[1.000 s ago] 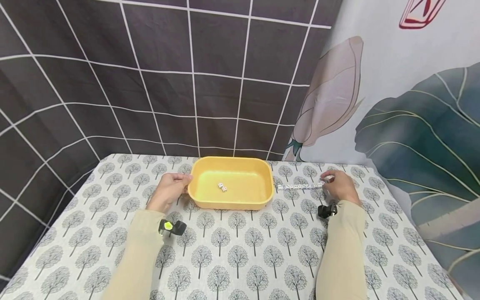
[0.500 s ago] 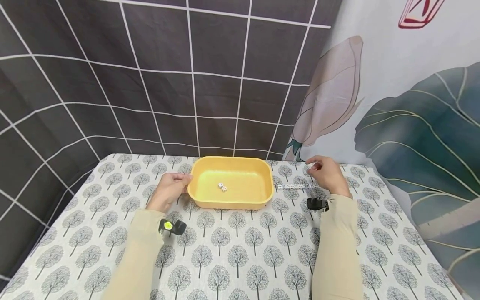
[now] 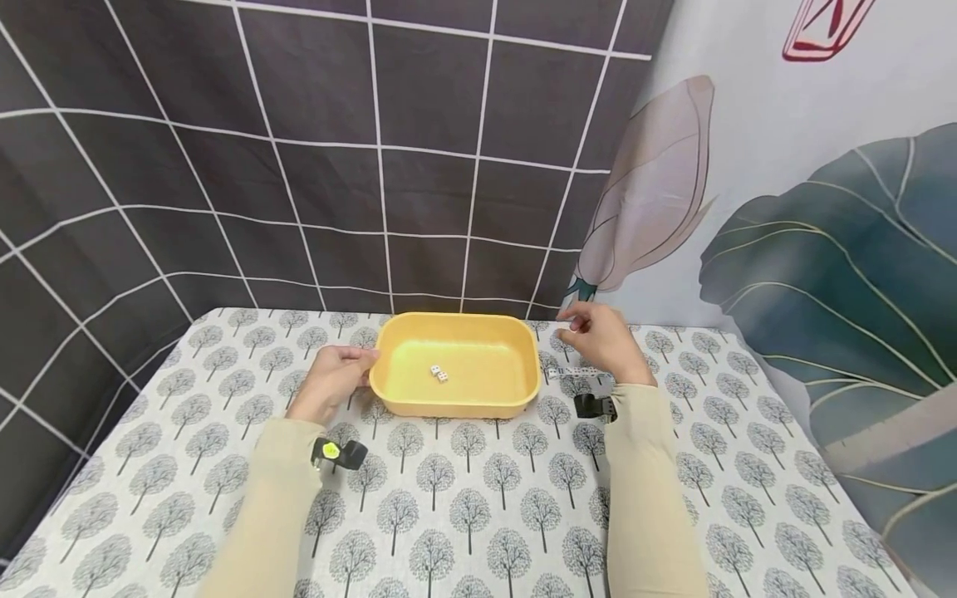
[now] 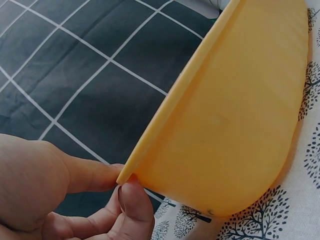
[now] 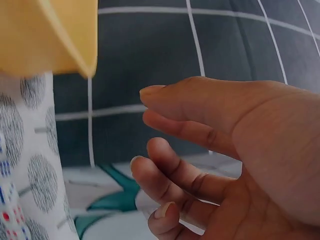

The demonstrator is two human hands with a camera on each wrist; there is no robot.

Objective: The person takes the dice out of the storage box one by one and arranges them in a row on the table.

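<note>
A yellow plastic basin [image 3: 478, 410] stands on the cloth-covered table, with a few white dice [image 3: 439, 374] lying on its floor. My left hand [image 3: 333, 382] pinches the basin's left rim between thumb and fingers, as the left wrist view confirms. To the right of the basin runs a row of dice [image 3: 579, 372], lined up end to end; in the right wrist view the dice [image 5: 11, 205] show red and blue pips. Above and partly in front of that row hovers my right hand [image 3: 604, 339], its fingers loosely bent and nothing between them.
The table [image 3: 471, 515] is covered with a tree-patterned cloth. A dark curtain with white grid lines [image 3: 299, 191] hangs behind it, and a flower-print curtain [image 3: 673, 199] hangs at the right. Each wrist carries a small black camera [image 3: 347, 453].
My right hand has lifted off the right end of the dice row and moved left toward the basin. The left hand stays at the rim; the view has shifted slightly.
</note>
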